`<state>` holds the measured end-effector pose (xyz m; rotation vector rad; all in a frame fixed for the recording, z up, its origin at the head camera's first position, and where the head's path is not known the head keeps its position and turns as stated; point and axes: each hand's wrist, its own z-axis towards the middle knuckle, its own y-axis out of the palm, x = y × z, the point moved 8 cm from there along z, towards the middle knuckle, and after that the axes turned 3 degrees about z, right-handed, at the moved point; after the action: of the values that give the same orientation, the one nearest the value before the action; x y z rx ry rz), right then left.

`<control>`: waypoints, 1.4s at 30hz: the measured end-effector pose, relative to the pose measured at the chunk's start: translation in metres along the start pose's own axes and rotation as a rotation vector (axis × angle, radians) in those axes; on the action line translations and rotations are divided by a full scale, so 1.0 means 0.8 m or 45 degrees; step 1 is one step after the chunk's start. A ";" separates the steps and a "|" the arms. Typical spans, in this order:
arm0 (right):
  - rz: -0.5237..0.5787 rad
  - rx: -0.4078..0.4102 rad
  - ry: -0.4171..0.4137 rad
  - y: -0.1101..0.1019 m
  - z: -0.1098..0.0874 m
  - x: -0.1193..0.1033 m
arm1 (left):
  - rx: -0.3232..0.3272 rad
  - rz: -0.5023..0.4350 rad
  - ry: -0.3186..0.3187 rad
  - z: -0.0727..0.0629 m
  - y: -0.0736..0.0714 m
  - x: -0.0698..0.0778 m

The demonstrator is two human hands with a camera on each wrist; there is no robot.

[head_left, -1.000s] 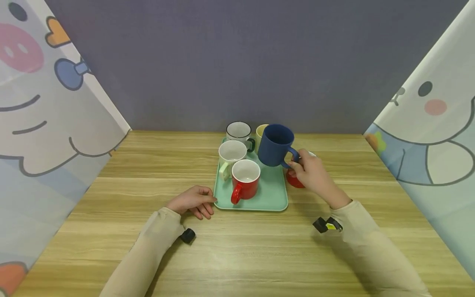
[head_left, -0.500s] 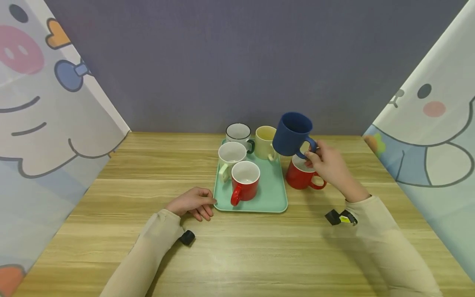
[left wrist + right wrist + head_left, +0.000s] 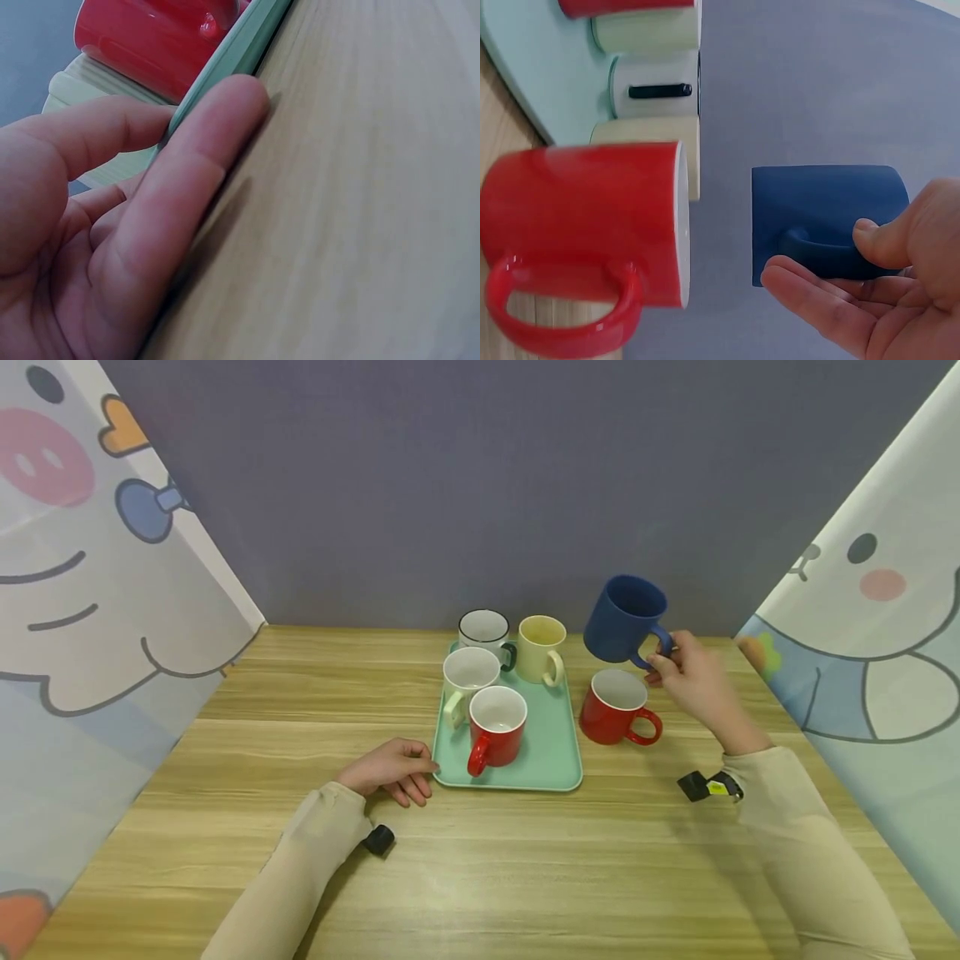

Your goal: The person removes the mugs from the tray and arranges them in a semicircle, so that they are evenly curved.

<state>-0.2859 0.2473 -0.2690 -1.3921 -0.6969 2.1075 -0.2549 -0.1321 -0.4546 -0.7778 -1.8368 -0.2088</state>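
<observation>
My right hand (image 3: 697,681) pinches a dark blue mug (image 3: 624,620) by its handle, thumb on one side and fingers on the other. The mug hangs in the air, upright with a slight tilt, behind and above a red mug (image 3: 613,708) standing on the table right of the tray. At the near left corner of the mint-green tray (image 3: 551,760), my left hand (image 3: 390,770) pinches the rim, thumb inside and a finger along the outer side in the left wrist view. Another red mug (image 3: 498,727) stands on the tray close to that hand.
Also on the tray are a white mug with a pale green handle (image 3: 468,670), a black-rimmed white mug (image 3: 482,628) and a cream-yellow mug (image 3: 538,652). A grey wall (image 3: 480,485) rises behind the wooden table (image 3: 495,868); cartoon-printed sheets (image 3: 892,652) flank both sides.
My right hand has carried the blue mug from above the tray to the right and backward, uncovering the yellow mug and the right-hand red mug. The left hand has stayed at the tray corner.
</observation>
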 end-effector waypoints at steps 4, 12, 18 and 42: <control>-0.007 -0.018 0.037 -0.005 -0.001 0.013 | -0.002 0.004 -0.005 0.002 0.001 -0.001; -0.016 0.003 0.078 -0.014 0.001 0.037 | 0.000 0.006 0.007 0.003 0.002 0.000; -0.010 0.022 0.106 -0.015 0.002 0.055 | -0.004 0.002 -0.002 0.004 0.001 -0.004; -0.223 0.066 0.064 0.014 -0.009 0.100 | 0.005 0.009 -0.005 0.003 -0.001 -0.003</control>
<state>-0.3077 0.2935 -0.3325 -1.3026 -0.7125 1.9344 -0.2569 -0.1328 -0.4571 -0.7822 -1.8376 -0.1991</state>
